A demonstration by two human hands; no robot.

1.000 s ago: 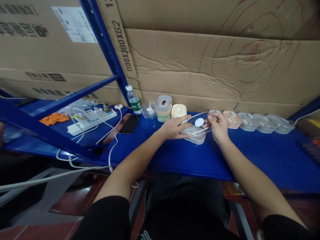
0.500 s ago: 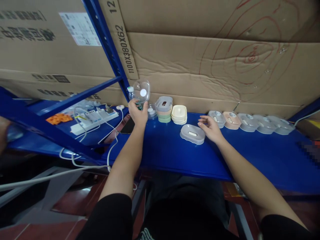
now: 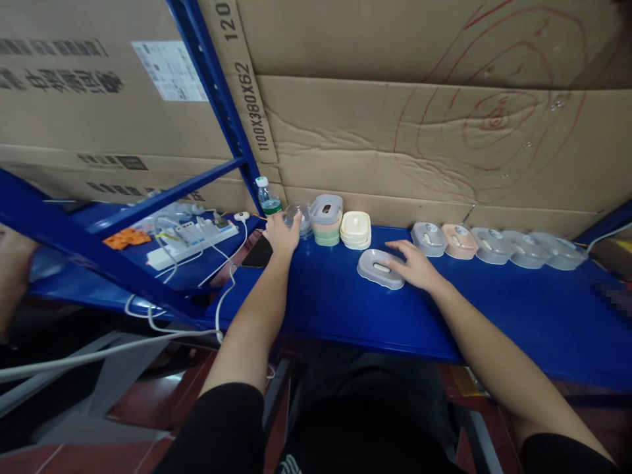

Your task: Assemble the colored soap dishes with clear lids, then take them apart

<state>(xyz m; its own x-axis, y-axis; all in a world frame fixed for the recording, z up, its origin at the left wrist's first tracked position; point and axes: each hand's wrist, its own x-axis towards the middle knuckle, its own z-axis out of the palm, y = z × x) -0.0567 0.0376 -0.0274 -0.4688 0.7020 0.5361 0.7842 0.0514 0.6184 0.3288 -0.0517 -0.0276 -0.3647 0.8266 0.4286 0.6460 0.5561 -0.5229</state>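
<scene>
My left hand point(image 3: 283, 236) is at the left edge of a clear plastic lid point(image 3: 302, 214), thumb and fingers closed around it. The lid is low beside a stack of grey, pink and green box bodies point(image 3: 326, 224); the fingers hide part of it. My right hand point(image 3: 413, 264) is open, fingers apart, at the right end of a grey oval lid point(image 3: 375, 262) with a white handle. Its thumb reaches over that lid; whether it touches cannot be made out. Between the hands stands a stack of cream square pieces point(image 3: 356, 230).
Grey and pink lidded boxes point(image 3: 461, 242) line the back right of the blue shelf point(image 3: 336, 309). Left are a water bottle point(image 3: 267, 196), a dark phone point(image 3: 257, 253), a power strip point(image 3: 195, 243) and cables. Another person's hand point(image 3: 14, 270) shows far left, beyond the blue upright.
My left hand has lowered the clear lid from upright in the air down to the shelf beside the stack. My right hand has moved slightly left, over the grey lid's edge.
</scene>
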